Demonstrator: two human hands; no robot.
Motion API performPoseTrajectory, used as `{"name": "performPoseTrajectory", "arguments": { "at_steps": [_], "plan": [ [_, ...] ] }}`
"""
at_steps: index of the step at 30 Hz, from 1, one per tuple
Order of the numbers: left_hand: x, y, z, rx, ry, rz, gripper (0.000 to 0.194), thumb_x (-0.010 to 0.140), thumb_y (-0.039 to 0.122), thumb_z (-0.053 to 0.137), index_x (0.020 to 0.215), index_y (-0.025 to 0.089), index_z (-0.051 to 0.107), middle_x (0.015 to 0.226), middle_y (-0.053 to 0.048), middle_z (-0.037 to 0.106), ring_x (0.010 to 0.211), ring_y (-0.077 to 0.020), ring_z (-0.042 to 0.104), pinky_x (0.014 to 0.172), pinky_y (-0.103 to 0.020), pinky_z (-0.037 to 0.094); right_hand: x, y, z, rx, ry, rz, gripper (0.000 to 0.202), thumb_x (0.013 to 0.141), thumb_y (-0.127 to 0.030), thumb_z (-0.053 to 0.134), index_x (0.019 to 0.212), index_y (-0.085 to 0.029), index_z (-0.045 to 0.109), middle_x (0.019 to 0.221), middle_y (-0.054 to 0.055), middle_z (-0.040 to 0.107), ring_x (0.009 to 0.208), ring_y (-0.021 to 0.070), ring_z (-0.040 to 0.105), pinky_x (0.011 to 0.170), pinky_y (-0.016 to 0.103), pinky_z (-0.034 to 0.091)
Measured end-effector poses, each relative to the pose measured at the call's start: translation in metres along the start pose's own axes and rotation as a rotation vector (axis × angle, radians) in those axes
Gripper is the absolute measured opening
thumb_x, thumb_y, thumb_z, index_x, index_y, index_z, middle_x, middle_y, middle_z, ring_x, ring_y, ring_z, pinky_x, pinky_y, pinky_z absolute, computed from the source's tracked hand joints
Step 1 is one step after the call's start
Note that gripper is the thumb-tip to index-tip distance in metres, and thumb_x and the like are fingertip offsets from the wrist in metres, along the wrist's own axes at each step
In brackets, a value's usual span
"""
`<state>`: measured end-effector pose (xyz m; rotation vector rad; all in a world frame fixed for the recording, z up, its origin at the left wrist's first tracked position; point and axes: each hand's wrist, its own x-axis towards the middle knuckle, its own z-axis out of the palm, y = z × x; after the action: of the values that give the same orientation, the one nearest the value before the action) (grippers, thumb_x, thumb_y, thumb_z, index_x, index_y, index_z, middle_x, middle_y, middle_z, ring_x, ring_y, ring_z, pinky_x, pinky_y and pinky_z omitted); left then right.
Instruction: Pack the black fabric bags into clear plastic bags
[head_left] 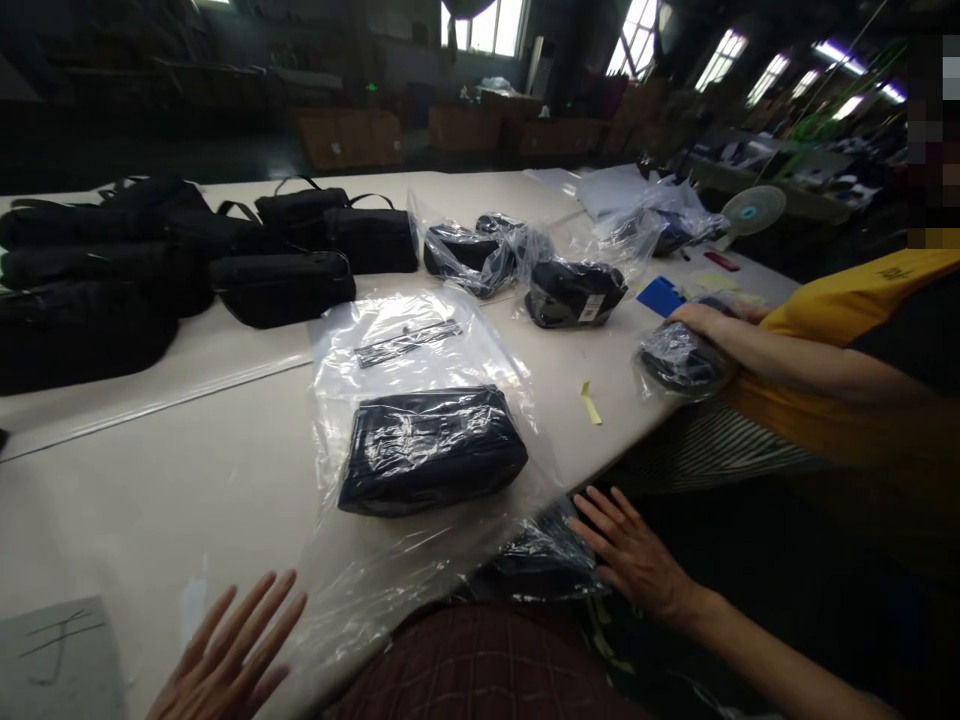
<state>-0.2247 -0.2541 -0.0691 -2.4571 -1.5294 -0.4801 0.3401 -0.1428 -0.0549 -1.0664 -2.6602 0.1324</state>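
Note:
In front of me on the table lies a black bag [435, 450] inside a clear plastic bag [420, 350], whose loose end hangs over the near edge. My left hand [232, 650] is at the lower left, fingers spread, holding nothing, left of the plastic. Past the table edge on the right, my right hand [634, 555] has its fingers stretched out beside the hanging plastic. Whether its fingertips touch the film I cannot tell. Another plastic-covered dark bundle [547, 560] shows below the edge, partly hidden.
Several black bags [281, 290] crowd the table's left side. Wrapped bags [574, 295] stand farther back. At right, a person in a yellow top [847, 300] handles a wrapped bag [679, 360]. A yellow strip [591, 403], blue card [660, 297] and marked grey sheet [64, 660] lie on the table.

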Motion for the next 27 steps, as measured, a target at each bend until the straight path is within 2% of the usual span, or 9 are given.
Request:
{"name": "performPoseTrajectory", "arguments": {
  "at_steps": [3, 5, 7, 11, 14, 17, 21, 24, 27],
  "plan": [
    [0.026, -0.006, 0.005, 0.012, 0.0, 0.19, 0.038, 0.091, 0.03, 0.053, 0.129, 0.029, 0.059, 0.135, -0.003, 0.062, 0.128, -0.0223, 0.054, 0.117, -0.035, 0.028, 0.019, -0.008, 0.027, 0.013, 0.067, -0.127, 0.061, 0.082, -0.013, 0.064, 0.139, -0.03, 0.051, 0.142, 0.006, 0.054, 0.142, 0.0288, 0.035, 0.118, 0.057, 0.026],
    [0.038, -0.006, 0.001, -0.071, 0.014, 0.169, 0.028, 0.093, 0.023, 0.051, 0.117, 0.03, 0.064, 0.131, -0.002, 0.065, 0.127, -0.0214, 0.054, 0.109, -0.034, 0.039, 0.028, -0.012, 0.028, 0.069, 0.135, -0.11, 0.049, 0.085, -0.013, 0.062, 0.129, -0.035, 0.061, 0.14, 0.003, 0.056, 0.14, 0.0277, 0.039, 0.116, 0.055, 0.031],
    [0.044, -0.004, -0.007, -0.178, 0.07, 0.038, 0.02, 0.092, 0.023, 0.054, 0.107, 0.03, 0.065, 0.124, -0.001, 0.069, 0.125, -0.0215, 0.057, 0.101, -0.034, 0.048, 0.035, -0.014, 0.017, 0.194, 0.194, -0.005, 0.037, 0.087, -0.014, 0.059, 0.116, -0.035, 0.069, 0.142, 0.002, 0.054, 0.14, 0.0283, 0.039, 0.113, 0.053, 0.038],
    [0.053, 0.002, -0.013, -0.472, 0.187, -0.414, 0.011, 0.091, 0.035, 0.057, 0.097, 0.027, 0.062, 0.119, -0.004, 0.071, 0.129, -0.0259, 0.054, 0.1, -0.043, 0.051, 0.055, -0.02, 0.0, 0.553, 0.325, 0.365, 0.02, 0.09, -0.028, 0.06, 0.104, -0.027, 0.075, 0.148, 0.005, 0.048, 0.143, 0.0309, 0.033, 0.114, 0.052, 0.036],
    [0.068, 0.011, -0.005, -0.76, 0.318, -0.742, 0.013, 0.092, 0.037, 0.054, 0.094, 0.025, 0.057, 0.11, -0.006, 0.074, 0.13, -0.0285, 0.052, 0.105, -0.051, 0.046, 0.078, -0.026, 0.01, 0.898, 0.573, 0.661, 0.027, 0.092, -0.037, 0.057, 0.111, -0.024, 0.072, 0.143, 0.009, 0.053, 0.138, 0.0299, 0.042, 0.112, 0.05, 0.039],
    [0.085, 0.021, 0.008, -0.963, 0.527, -0.962, 0.015, 0.092, 0.038, 0.056, 0.092, 0.024, 0.051, 0.089, -0.004, 0.076, 0.117, -0.03, 0.063, 0.105, -0.054, 0.045, 0.101, -0.03, 0.024, 1.165, 0.855, 0.822, 0.027, 0.091, -0.04, 0.057, 0.104, -0.021, 0.071, 0.134, 0.011, 0.061, 0.131, 0.0281, 0.051, 0.111, 0.049, 0.041],
    [0.111, 0.029, 0.017, -0.965, 0.731, -1.036, 0.021, 0.091, 0.041, 0.057, 0.092, 0.023, 0.047, 0.064, 0.004, 0.067, 0.08, -0.0244, 0.074, 0.087, -0.045, 0.056, 0.122, -0.028, 0.025, 1.353, 1.004, 0.855, 0.028, 0.087, -0.045, 0.061, 0.094, -0.019, 0.069, 0.116, 0.011, 0.071, 0.115, 0.0269, 0.063, 0.105, 0.049, 0.045],
    [0.129, 0.029, 0.017, -0.81, 0.741, -1.037, 0.022, 0.09, 0.042, 0.056, 0.089, 0.021, 0.049, 0.059, 0.005, 0.062, 0.053, -0.0167, 0.066, 0.062, -0.032, 0.056, 0.132, -0.022, 0.022, 1.349, 1.067, 0.885, 0.028, 0.084, -0.048, 0.063, 0.086, -0.02, 0.062, 0.084, 0.005, 0.074, 0.083, 0.0221, 0.072, 0.084, 0.043, 0.056],
    [0.144, 0.026, 0.016, -0.723, 0.711, -1.059, 0.024, 0.09, 0.044, 0.052, 0.086, 0.021, 0.048, 0.056, 0.006, 0.058, 0.04, -0.0126, 0.054, 0.044, -0.025, 0.045, 0.141, -0.016, 0.023, 1.182, 1.084, 0.981, 0.029, 0.086, -0.049, 0.06, 0.085, -0.02, 0.057, 0.062, -0.004, 0.062, 0.052, 0.0129, 0.059, 0.057, 0.028, 0.052]
  ]
}}
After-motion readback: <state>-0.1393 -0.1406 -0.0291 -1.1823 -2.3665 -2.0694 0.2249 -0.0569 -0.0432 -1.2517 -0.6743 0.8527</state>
